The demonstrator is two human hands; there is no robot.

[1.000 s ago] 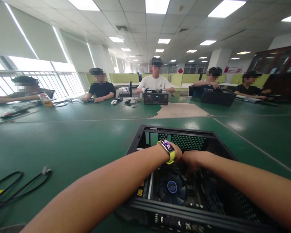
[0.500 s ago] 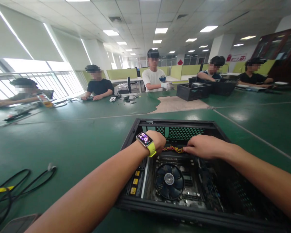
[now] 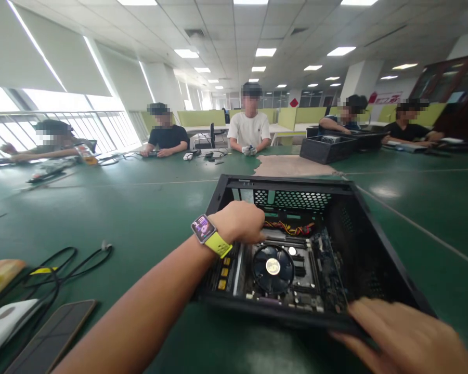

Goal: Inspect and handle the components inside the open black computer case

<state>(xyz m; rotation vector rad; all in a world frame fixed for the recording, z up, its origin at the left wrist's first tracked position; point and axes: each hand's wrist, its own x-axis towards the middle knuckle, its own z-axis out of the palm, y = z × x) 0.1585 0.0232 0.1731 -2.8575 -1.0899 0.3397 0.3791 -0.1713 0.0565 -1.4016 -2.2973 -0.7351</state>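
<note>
Left hand (image 3: 239, 222): reaches into the open computer case (image 3: 378, 259) from its left side, fingers curled down over the inner parts near the left wall; whether it grips anything there I cannot tell. A watch with a yellow strap (image 3: 210, 236) sits on the wrist.
Right hand (image 3: 403, 337): lies at the near right corner of the case, fingers stretched flat along the near rim and touching it, not closed around anything.
Computer case: black, open at the top, in the middle of the green surface (image 3: 140, 208) just in front of the person; its far wall is perforated.
Inside the case: a round cooling fan (image 3: 273, 267) sits on the board near the middle, just to the right of the left hand; a bundle of red and yellow wires (image 3: 290, 227) lies beyond the fan, against the far wall.
Near left of the surface: black cables (image 3: 68, 262) lie looped, well apart from the case; a dark flat phone (image 3: 52, 335) and a white device (image 3: 3, 324) lie at the near left edge.
Far side: several people sit along the far edge of the surface; a second black case (image 3: 325, 148) stands at the far right, and a worn bare patch (image 3: 292, 166) shows in the green covering beside it.
</note>
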